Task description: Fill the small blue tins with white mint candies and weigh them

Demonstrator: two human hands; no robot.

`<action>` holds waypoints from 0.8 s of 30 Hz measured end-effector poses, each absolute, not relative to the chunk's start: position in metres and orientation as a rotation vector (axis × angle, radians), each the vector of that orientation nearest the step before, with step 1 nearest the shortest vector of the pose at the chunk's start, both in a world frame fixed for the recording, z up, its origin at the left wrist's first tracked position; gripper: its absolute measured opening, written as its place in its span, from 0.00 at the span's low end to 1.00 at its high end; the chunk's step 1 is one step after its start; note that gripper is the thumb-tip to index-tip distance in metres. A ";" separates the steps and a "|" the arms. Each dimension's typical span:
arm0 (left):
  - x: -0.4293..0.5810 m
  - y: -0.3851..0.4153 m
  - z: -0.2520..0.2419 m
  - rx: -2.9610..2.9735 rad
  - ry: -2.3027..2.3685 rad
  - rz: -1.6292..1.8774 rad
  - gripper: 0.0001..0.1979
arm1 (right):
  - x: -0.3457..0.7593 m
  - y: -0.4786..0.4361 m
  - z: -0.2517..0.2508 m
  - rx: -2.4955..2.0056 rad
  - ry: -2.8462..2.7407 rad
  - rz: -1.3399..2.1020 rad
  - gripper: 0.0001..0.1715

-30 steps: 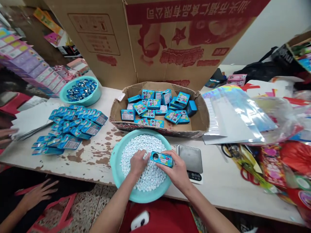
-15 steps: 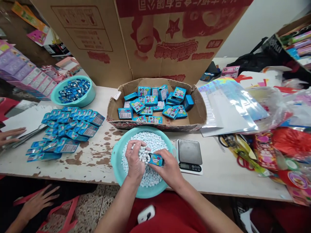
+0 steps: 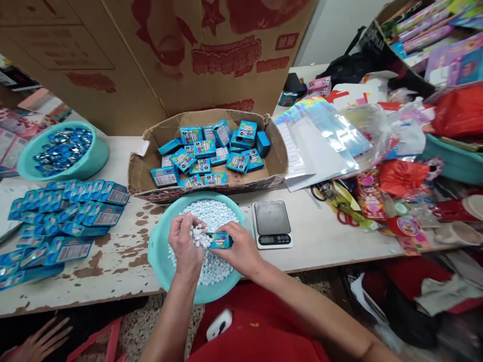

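Over a turquoise bowl (image 3: 158, 269) of small white candies (image 3: 217, 271), both my hands work close together. My left hand (image 3: 186, 246) is curled round a handful of the white candies, some of them showing at its fingertips. Between thumb and fingers, my right hand (image 3: 239, 249) grips a small blue candy box (image 3: 221, 240), lying on its side with its end against the handful. Whether candies are passing into the box I cannot tell. Just beyond the bowl, a cut-down cardboard tray (image 3: 271, 171) holds several similar blue boxes (image 3: 183, 160).
A kitchen scale (image 3: 272, 223) sits right of the bowl. Rows of blue boxes (image 3: 68, 216) and a bowl of blue-silver wrapped pieces (image 3: 100, 156) stand left. A large carton (image 3: 151, 65) rises behind. Scissors (image 3: 346, 218) and packaging lie right. Another person's hand (image 3: 47, 339) is at lower left.
The view has swung to the right, so everything sits further left in the picture. My hands keep their hold on the candies and the box. The other person's hand on the papers has left view.
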State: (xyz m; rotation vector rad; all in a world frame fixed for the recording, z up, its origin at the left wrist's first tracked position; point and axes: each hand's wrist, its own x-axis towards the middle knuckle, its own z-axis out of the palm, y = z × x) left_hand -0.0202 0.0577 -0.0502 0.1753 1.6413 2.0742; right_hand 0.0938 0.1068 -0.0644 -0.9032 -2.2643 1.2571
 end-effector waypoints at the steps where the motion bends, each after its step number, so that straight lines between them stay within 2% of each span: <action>1: -0.021 0.058 -0.050 0.177 1.641 2.079 0.10 | 0.093 0.106 -0.065 -0.901 -2.274 1.253 0.20; 7: -0.020 0.060 -0.051 0.274 1.637 2.037 0.12 | 0.087 0.102 -0.070 -0.904 -2.347 1.241 0.21; 14: -0.016 0.060 -0.049 0.334 1.698 2.071 0.15 | 0.089 0.104 -0.065 -0.894 -2.207 1.263 0.18; 24: -0.020 0.055 -0.041 0.343 1.658 2.102 0.18 | 0.087 0.094 -0.057 -0.848 -2.123 1.294 0.20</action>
